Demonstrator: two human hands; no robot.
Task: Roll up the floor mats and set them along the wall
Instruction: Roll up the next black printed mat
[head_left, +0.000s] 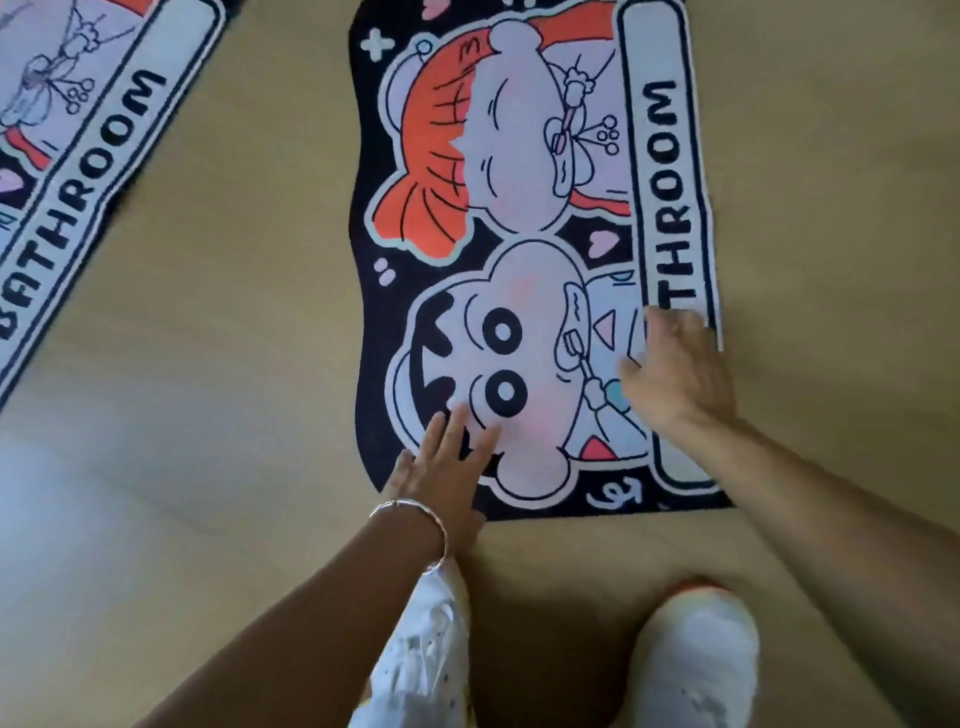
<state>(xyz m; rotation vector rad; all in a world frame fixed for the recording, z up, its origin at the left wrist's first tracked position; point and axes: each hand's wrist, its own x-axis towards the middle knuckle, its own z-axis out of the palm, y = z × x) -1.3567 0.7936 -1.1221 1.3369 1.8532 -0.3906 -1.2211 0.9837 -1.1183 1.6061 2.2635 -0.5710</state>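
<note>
The mat (519, 234) lies flat and fully unrolled on the wooden floor (260, 312), printed side up. One short end is close to the person's feet and the other runs away toward the top of the view. No part of it is curled yet, so the rolling looks about to begin. That fits where the person stands, at the short end, the natural place to start a roll along the mat's length.

The left hand (447, 467) lies on the mat's near left corner with its fingers straight and slightly spread, flat on the pile and gripping nothing. The right hand (675, 374) rests further in, by the right long edge over the white lettered band. It is blurred, but its fingers look loosely extended on the surface, not pinching or curled round the fabric. With a palm on each side, the hands seem placed to smooth the mat and square it up, so the roll starts even across its width.

A bracelet (415, 525) sits on the left wrist. Two white shoes (696, 660) stand on the floor just short of the mat's near end, clear of the edge that has to lift.

A second mat (78, 156) of the same design lies flat toward the upper left, well apart from the first and angled to it, also unrolled. No wall is in view, so where the rolls will go cannot be told.
</note>
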